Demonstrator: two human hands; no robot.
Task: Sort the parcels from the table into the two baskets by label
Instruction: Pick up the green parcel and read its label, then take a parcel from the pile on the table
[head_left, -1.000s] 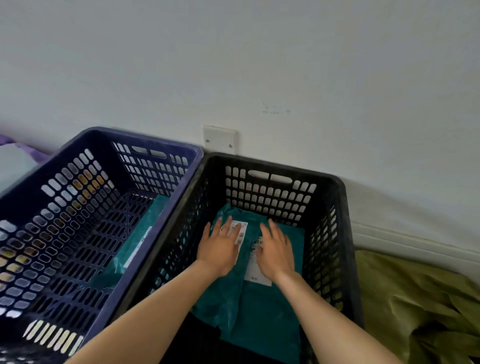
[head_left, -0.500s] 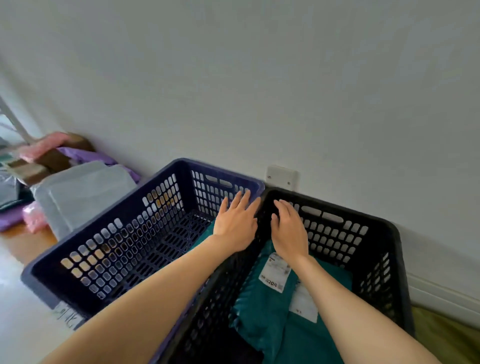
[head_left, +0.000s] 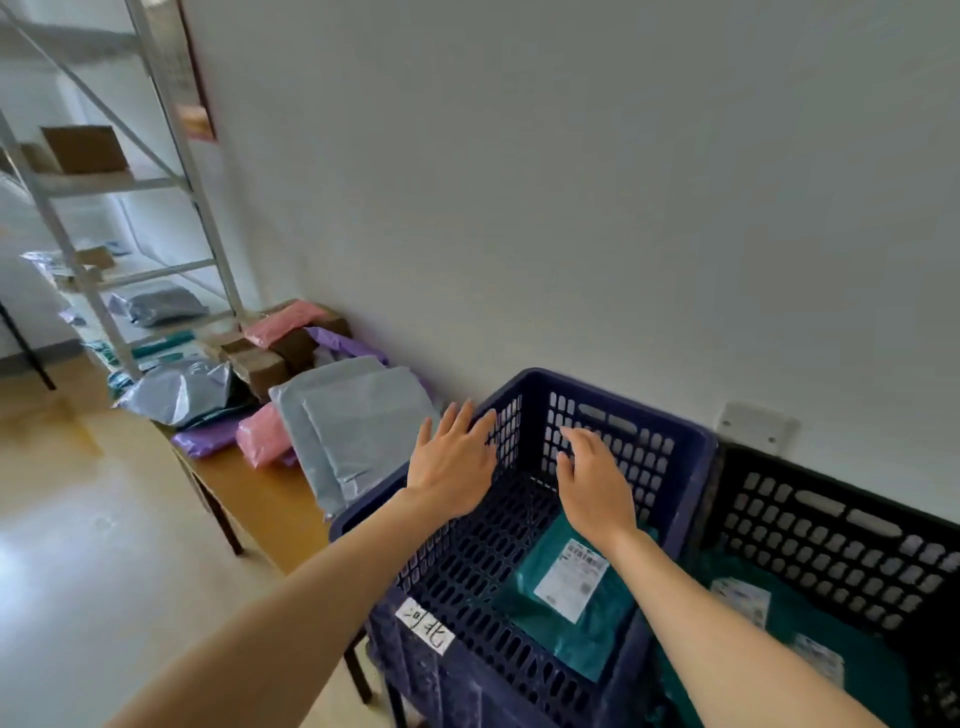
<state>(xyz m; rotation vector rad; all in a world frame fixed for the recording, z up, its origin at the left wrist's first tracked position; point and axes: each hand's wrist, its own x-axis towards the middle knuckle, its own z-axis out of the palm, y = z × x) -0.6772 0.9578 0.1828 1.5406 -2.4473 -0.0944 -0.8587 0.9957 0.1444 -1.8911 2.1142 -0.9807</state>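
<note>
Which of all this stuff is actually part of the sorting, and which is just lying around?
Part of the job: dark blue plastic basket holding one teal labelled parcel, black plastic basket holding more teal parcels, grey plastic mailers, pink bags and brown cardboard boxes on the wooden table, left hand, right hand, both empty.
Lying about: grey metal shelf rack, white wall plate.

On my feed, upper left, there's a grey metal shelving rack (head_left: 104, 183) with a brown cardboard box (head_left: 85, 149) on a high shelf. Plain white wall (head_left: 519, 182) fills the middle, wall plate (head_left: 756, 427) at right, shiny pale floor (head_left: 78, 545) lower left.
</note>
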